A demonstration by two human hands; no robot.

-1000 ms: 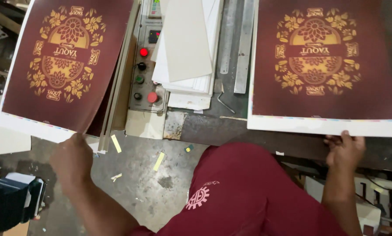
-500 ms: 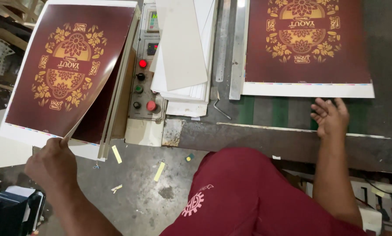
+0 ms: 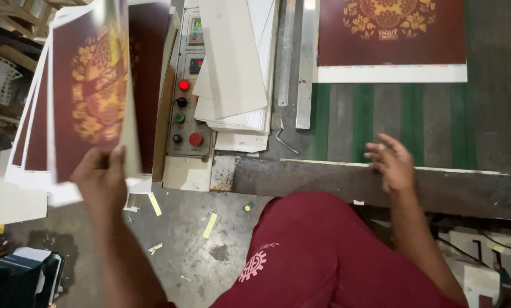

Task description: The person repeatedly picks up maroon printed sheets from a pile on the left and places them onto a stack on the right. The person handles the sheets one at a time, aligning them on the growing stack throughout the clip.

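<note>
A: Dim, flat light; dull greys and browns, no hard shadows on the table (image 3: 381,182).

B: Any glare?

A: A pale sheen across the lifted sheet (image 3: 90,91), which is smeared by motion blur, its gold pattern unreadable. The left hand (image 3: 98,182) is soft too, and the right hand (image 3: 392,162) shows blurred fingertips.

B: What's sharp?

A: The control panel (image 3: 187,97) and the far print (image 3: 389,31). The lower corners fall dark.

A maroon printed sheet (image 3: 90,97) with a gold floral ornament and white margins is lifted at the left, tilted steeply and blurred, pinched at its lower edge; more such sheets lie just behind it. A second maroon printed sheet (image 3: 389,40) lies flat on the green-striped tabletop (image 3: 381,125), its white margin nearest.
</note>
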